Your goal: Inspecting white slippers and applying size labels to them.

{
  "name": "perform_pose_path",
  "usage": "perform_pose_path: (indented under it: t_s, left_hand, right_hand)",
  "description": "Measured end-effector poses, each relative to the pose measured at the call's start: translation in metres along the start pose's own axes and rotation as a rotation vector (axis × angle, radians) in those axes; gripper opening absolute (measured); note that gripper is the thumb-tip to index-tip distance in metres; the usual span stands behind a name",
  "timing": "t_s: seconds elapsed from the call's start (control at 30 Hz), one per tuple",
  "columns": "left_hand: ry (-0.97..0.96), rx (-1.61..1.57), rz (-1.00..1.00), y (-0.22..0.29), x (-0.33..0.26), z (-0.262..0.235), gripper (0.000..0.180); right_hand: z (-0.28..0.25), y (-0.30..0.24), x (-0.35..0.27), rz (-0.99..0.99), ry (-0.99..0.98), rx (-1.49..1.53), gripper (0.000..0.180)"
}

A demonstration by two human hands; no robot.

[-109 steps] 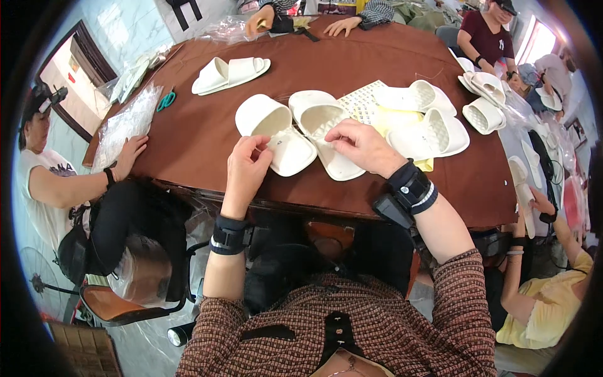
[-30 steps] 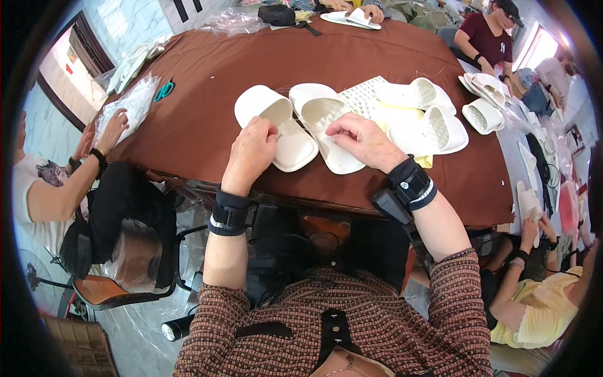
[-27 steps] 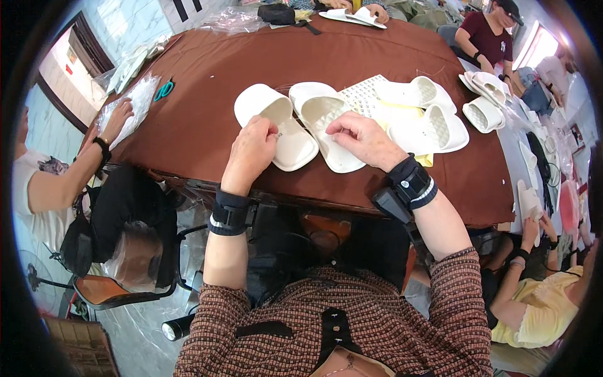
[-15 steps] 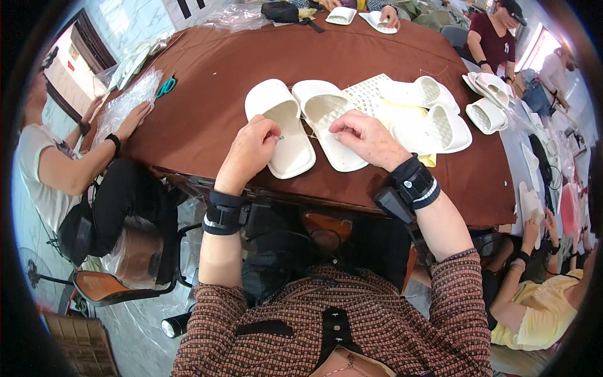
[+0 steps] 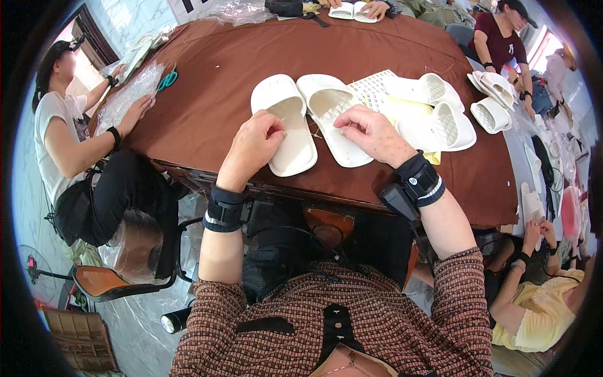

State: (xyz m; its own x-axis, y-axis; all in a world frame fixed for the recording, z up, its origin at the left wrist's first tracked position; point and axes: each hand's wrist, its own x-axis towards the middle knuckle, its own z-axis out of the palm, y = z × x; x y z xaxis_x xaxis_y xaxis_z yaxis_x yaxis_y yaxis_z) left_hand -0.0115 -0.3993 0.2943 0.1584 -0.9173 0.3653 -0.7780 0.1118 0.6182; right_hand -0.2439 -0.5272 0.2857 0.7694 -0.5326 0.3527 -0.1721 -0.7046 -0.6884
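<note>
Two white slide sandals lie side by side in front of me, soles down, with their open heels towards me. Over the left slide sandal is my left hand, thumb and fingers pinched together above its footbed. My right hand is curled the same way over the right slide sandal, with its thumb and index finger meeting. Whatever either pinch holds is too small or hidden to make out. Beyond my right hand lies a white sheet dotted with rows of small studs.
Another pair of white slides rests on yellow paper at the right, with more slides at the table's right edge. Teal scissors and clear plastic film lie left. Co-workers sit around the brown-covered table.
My hands stay pinched over the two slides with only slight finger movement. A small dark spot by my left fingertips no longer shows. The view has shifted a little, and the co-worker at left leans farther into it.
</note>
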Motion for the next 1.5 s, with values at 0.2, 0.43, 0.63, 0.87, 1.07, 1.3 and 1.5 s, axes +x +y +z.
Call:
perform_pose_path:
  t_s: [0.2, 0.43, 0.63, 0.87, 1.07, 1.3, 1.5]
  left_hand:
    - [0.073, 0.062, 0.001, -0.004, -0.001, 0.006, 0.011]
    - [0.062, 0.147, -0.122, 0.005, 0.0, 0.009, 0.014]
    - [0.108, 0.269, -0.095, 0.005, -0.001, 0.014, 0.014]
    - [0.15, 0.228, -0.092, 0.0, -0.002, 0.019, 0.013]
    - [0.171, 0.19, -0.074, -0.006, -0.005, 0.019, 0.013]
    - [0.052, -0.073, -0.13, -0.01, -0.005, 0.01, 0.013]
    - [-0.017, -0.107, -0.151, -0.012, 0.0, 0.002, 0.013]
  right_hand:
    - [0.003, -0.002, 0.0, 0.011, 0.051, 0.064, 0.017]
    - [-0.001, -0.003, 0.003, 0.124, 0.299, 0.214, 0.02]
    - [-0.003, -0.007, 0.003, 0.133, 0.332, 0.233, 0.019]
    - [-0.002, -0.006, 0.002, 0.136, 0.317, 0.21, 0.019]
    - [-0.002, -0.005, 0.001, 0.152, 0.291, 0.21, 0.019]
    - [0.003, -0.001, 0.002, 0.088, 0.35, 0.19, 0.018]
    - [0.003, -0.002, 0.005, 0.067, 0.345, 0.181, 0.018]
